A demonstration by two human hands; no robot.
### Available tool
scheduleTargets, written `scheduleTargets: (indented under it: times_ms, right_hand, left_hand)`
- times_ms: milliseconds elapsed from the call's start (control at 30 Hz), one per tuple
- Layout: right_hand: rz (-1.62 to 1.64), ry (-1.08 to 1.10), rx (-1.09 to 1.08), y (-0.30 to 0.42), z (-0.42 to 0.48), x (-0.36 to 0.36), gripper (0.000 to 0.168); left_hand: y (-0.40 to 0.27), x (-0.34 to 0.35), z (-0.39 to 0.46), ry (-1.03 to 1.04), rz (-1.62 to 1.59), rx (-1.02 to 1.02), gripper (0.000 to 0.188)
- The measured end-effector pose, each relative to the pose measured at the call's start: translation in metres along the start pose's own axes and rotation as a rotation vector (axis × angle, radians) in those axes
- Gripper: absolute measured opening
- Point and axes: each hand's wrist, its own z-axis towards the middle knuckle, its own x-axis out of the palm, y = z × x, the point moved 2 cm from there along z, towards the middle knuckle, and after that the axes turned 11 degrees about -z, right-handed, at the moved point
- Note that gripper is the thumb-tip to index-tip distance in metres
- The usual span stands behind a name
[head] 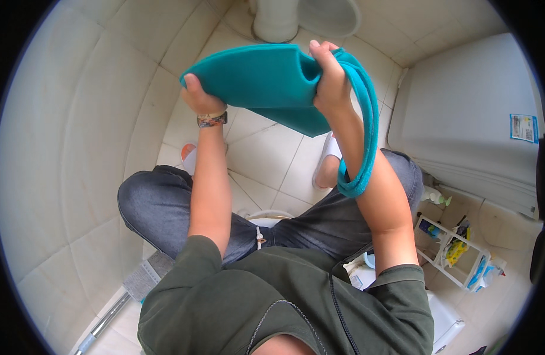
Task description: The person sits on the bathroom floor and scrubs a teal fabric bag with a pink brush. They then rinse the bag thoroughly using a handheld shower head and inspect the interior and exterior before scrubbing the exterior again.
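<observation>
A teal, thick fabric item, possibly a felt bag, is stretched in the air in front of my knees. It is folded, with a lower flap hanging beneath. My left hand grips its left end, thumb on top, a patterned band around the wrist. My right hand holds the right end beside a curved cut-out in the edge. From there a long teal strap loops down along the outside of my right forearm. The fingers of both hands are partly hidden behind the fabric.
Beyond the fabric stand a white pedestal and a pale basin. A large white appliance is at right, above a white rack of packets. A flat mop leans at lower left. Tiled wall borders my left.
</observation>
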Motion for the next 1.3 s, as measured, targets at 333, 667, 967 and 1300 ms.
scheduleTargets:
  times_ms: [333, 667, 967, 1300]
  right_hand:
    - [0.171, 0.006, 0.14, -0.009, 0.007, 0.029, 0.051]
    - [0.44, 0.081, 0.417, -0.002, -0.023, 0.081, 0.058]
    - [-0.296, 0.365, 0.27, 0.005, -0.027, 0.062, 0.067]
    - [-0.787, 0.38, -0.19, 0.011, -0.041, 0.075, 0.059]
  left_hand:
    - [-0.037, 0.036, 0.071, 0.459, 1.033, 0.1, 0.065]
    - [-0.088, 0.053, -0.034, 0.806, 1.027, -0.347, 0.053]
    - [-0.087, 0.062, -0.032, 1.031, 1.316, -0.247, 0.034]
    - [-0.083, 0.04, -0.032, 0.875, 0.963, -0.158, 0.086]
